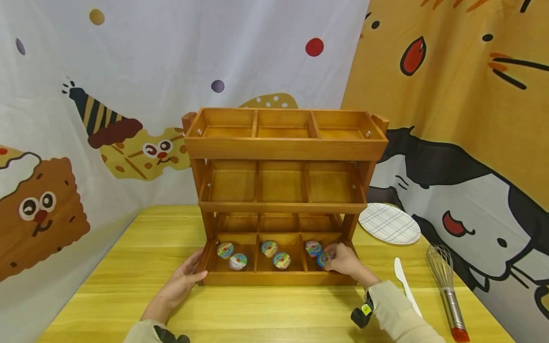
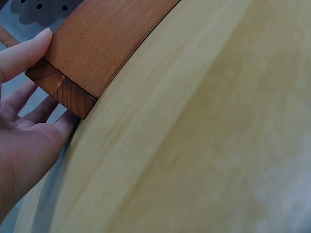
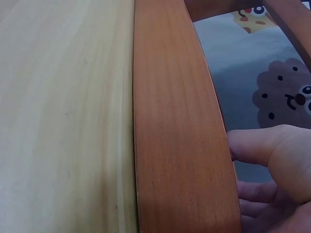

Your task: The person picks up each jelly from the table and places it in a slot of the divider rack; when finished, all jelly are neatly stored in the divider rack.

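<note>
A three-tier wooden rack (image 1: 288, 149) stands on the table, each tier split into three compartments. My left hand (image 1: 182, 285) holds the left end of its bottom tier, thumb against the front board (image 2: 112, 41) and fingers around the side. Reaching into the bottom right compartment, my right hand (image 1: 344, 260) pinches a small jelly cup (image 1: 322, 259) with a blue-rimmed lid. Another jelly cup (image 1: 313, 247) sits just behind it. Two more lie in each of the left and middle compartments. In the right wrist view, the front board (image 3: 180, 116) hides the cup and the fingertips (image 3: 232, 145) partly.
To the right of the rack lie a white checked plate (image 1: 389, 224), a white plastic knife (image 1: 406, 286) and a whisk (image 1: 448, 290) with a red handle end. Printed curtains (image 1: 171, 57) hang behind the table (image 1: 266, 314).
</note>
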Demonstrator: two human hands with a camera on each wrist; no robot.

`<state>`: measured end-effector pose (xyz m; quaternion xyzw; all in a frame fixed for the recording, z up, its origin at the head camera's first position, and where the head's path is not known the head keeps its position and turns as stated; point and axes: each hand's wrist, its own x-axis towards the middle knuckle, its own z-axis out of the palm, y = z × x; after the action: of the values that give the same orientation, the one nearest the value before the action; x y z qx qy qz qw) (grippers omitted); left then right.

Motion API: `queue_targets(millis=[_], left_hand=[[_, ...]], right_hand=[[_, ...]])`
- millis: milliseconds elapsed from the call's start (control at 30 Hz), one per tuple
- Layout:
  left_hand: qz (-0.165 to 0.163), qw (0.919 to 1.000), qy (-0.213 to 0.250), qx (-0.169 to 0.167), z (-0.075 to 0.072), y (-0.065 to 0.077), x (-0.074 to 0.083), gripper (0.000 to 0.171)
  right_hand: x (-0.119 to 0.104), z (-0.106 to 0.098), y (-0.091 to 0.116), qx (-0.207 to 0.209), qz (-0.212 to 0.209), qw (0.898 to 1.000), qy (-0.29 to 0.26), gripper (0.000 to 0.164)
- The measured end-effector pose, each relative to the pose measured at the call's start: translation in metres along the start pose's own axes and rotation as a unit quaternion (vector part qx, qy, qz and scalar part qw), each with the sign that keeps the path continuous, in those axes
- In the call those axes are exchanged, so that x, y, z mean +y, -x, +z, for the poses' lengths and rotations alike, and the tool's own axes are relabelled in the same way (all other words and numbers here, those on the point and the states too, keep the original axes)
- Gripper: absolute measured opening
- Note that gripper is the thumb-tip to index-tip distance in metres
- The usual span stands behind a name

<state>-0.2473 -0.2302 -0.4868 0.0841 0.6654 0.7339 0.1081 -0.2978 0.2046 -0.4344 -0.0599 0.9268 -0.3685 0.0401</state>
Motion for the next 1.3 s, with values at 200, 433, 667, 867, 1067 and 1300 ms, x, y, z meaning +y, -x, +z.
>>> queue_targets(millis=[200, 433, 667, 867, 1067, 1300], left_hand=[[-0.004, 0.9999, 0.008, 0.009, 0.001, 0.001, 0.0, 0.072], [-0.001, 1.0, 0.009, -0.003, -0.001, 0.001, -0.001, 0.072], [-0.003, 0.9999, 0.012, 0.006, 0.0, 0.001, -0.001, 0.074], [-0.001, 1.0, 0.002, 0.003, -0.002, 0.0, -0.002, 0.072], [0.001, 0.9995, -0.025, 0.018, -0.003, 0.0, -0.001, 0.069], [0.009, 0.9756, -0.2, 0.089, -0.008, 0.014, 0.017, 0.059]], right_hand=[[0.003, -0.003, 0.001, -0.006, -0.01, 1.0, 0.011, 0.043], [0.007, -0.007, 0.002, -0.018, -0.013, 1.0, 0.006, 0.048], [0.007, -0.009, 0.006, -0.036, -0.021, 0.999, -0.008, 0.053], [0.006, -0.012, 0.012, -0.025, -0.066, 0.998, 0.001, 0.056], [0.012, -0.017, 0.023, -0.019, -0.151, 0.988, 0.027, 0.048], [0.034, -0.038, 0.05, 0.054, -0.227, 0.967, 0.104, 0.042]])
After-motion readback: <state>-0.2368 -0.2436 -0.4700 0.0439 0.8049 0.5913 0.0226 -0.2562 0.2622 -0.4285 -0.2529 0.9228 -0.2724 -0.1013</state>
